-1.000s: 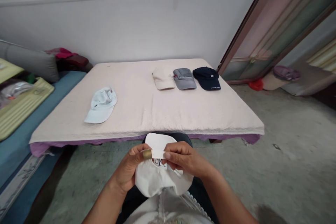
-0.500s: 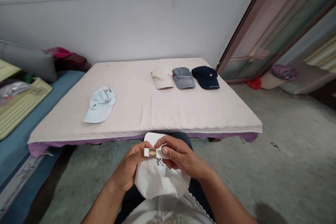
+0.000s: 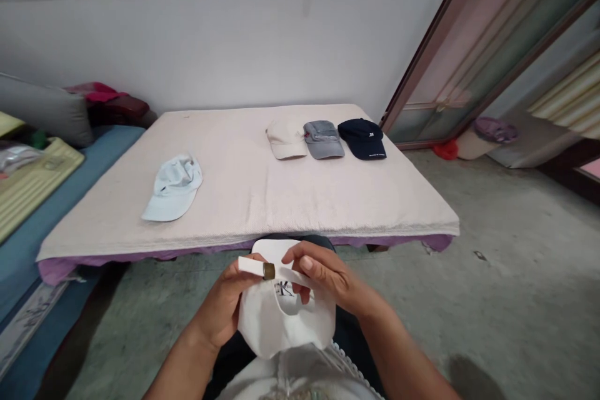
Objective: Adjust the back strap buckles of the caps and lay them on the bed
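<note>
A white baseball cap (image 3: pixel 262 319) with black lettering is over my lap, its back opening and adjustment strap (image 3: pixel 250 265) facing up. The strap runs through a brass-coloured buckle (image 3: pixel 269 271), and its free end sticks out to the left. My left hand (image 3: pixel 229 300) grips the cap's left side beside the buckle. On the right, the strap passes between the thumb and fingers of my right hand (image 3: pixel 323 275), with the index finger lifted off it. Part of the cap is hidden under that hand.
On the bed-like platform (image 3: pixel 234 187) lie a light blue cap (image 3: pixel 173 189), a beige cap (image 3: pixel 285 140), a grey cap (image 3: pixel 323 139) and a navy cap (image 3: pixel 362 139). A blue mattress (image 3: pixel 112 150) is at left. A bin (image 3: pixel 473 142) stands back right.
The strap's free end now sticks out further left past the buckle. My right hand has shifted slightly right, and its index finger and thumb are further apart.
</note>
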`<action>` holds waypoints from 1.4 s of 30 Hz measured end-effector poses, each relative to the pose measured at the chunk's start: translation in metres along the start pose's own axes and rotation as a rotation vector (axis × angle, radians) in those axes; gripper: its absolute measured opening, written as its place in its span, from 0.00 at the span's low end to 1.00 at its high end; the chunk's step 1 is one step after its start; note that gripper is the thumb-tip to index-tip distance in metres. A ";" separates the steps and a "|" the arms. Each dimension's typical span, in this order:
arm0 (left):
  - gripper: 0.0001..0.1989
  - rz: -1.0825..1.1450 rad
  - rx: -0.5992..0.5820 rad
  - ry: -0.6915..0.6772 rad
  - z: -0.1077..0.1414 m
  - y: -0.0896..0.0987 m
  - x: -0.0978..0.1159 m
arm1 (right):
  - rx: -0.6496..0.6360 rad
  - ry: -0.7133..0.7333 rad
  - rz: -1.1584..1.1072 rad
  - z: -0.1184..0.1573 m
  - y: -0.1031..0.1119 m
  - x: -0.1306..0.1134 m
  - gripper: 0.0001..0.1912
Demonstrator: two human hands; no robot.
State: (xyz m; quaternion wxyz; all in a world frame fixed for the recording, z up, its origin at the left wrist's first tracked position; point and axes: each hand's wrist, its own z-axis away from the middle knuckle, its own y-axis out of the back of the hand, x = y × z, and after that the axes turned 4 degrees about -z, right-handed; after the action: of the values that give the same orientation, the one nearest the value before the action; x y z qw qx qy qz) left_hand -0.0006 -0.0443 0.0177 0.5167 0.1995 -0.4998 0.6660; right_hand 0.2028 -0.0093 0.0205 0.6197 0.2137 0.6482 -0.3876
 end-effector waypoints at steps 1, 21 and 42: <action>0.06 0.021 0.029 -0.006 -0.001 0.001 0.000 | -0.003 -0.019 0.001 0.002 0.003 0.003 0.18; 0.12 -0.137 -0.050 0.076 0.004 -0.002 -0.004 | -0.027 0.017 0.131 -0.003 -0.006 -0.003 0.13; 0.17 -0.371 -0.211 -0.013 0.017 0.001 0.009 | -0.005 -0.013 0.165 -0.005 -0.009 0.000 0.19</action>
State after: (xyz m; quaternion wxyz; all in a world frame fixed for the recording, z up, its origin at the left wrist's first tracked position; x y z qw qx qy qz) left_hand -0.0093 -0.0542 0.0313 0.6453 0.2372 -0.5248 0.5019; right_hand 0.1925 -0.0108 0.0228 0.6543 0.2623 0.6251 -0.3351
